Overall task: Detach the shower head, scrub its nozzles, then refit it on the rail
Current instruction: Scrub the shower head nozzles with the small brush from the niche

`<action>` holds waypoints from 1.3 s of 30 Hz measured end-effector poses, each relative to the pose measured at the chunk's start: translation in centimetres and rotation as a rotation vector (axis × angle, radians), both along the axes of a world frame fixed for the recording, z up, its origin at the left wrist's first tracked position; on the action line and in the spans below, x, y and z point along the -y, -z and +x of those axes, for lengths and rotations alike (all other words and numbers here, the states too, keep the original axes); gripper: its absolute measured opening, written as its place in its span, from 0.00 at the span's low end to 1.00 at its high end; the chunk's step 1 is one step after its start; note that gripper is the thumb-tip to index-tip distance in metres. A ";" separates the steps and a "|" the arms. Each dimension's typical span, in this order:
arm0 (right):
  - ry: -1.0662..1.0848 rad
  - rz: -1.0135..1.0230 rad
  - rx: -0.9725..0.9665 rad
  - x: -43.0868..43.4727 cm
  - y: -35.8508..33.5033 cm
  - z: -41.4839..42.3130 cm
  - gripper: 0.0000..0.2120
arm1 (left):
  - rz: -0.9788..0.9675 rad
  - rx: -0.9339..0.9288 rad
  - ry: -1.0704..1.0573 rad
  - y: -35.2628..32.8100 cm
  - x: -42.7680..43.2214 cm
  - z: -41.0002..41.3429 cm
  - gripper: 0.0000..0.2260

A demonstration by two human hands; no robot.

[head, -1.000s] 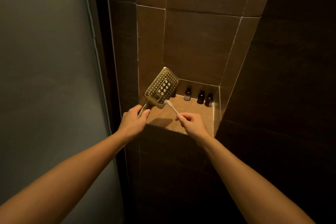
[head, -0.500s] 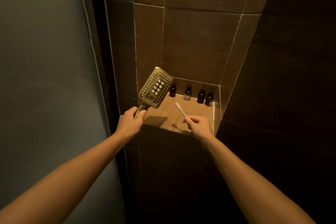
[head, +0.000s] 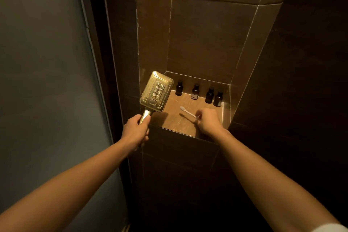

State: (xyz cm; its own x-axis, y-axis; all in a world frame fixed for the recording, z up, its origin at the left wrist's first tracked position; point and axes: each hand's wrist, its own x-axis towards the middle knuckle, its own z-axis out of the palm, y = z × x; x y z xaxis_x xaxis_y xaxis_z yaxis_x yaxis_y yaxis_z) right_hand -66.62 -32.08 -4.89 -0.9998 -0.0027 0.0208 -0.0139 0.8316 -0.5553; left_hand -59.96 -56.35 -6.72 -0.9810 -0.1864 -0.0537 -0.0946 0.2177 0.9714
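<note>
**Position.** The shower head (head: 156, 91) is detached and stands upright in front of the left edge of the niche shelf (head: 169, 121), with its nozzle face toward the camera. No rail or hose shows in the view.

**Grip.** The left hand (head: 134, 131) holds the handle (head: 145, 116), with its fingers wrapped round the handle just below the head. The right hand (head: 208, 121) pinches the tail end of a toothbrush (head: 187, 111) between curled fingers. The brush lies low over the shelf, apart from the nozzle face, with its bristle end pointing up and left. Whether it rests on the shelf cannot be told.

**Handling.** The shower head appears rigid and probably top-heavy, since the broad head sits on a narrow stem. The polished gold finish is likely slippery when wet. The handle is the correct place to hold it, using a full wrap, and the face should be left free. The toothbrush looks light and slim, so a pinch is enough.

**Materials and shapes.**
- The head is a rounded rectangle with small nozzles along the border, a central panel of larger round nozzles and a rectangular button beneath it.
- The toothbrush is white and straight.
- The shelf and walls are smooth brown tile with pale grout lines.
- Four small dark bottles (head: 195, 91) stand upright along the back of the niche.
- A frosted panel (head: 47, 81) stands at the left.
</note>
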 end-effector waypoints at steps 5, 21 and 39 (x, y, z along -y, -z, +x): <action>0.004 0.116 -0.021 0.1 1.7 -0.8 0.07 | 0.094 0.043 0.004 1.2 0.0 0.1 0.10; 0.049 0.156 -0.005 1.6 2.5 -3.1 0.06 | 0.200 0.075 0.120 2.3 0.0 0.2 0.08; 0.075 -0.087 -0.083 2.8 -0.3 1.4 0.19 | 0.130 0.005 0.198 -1.5 0.1 0.3 0.11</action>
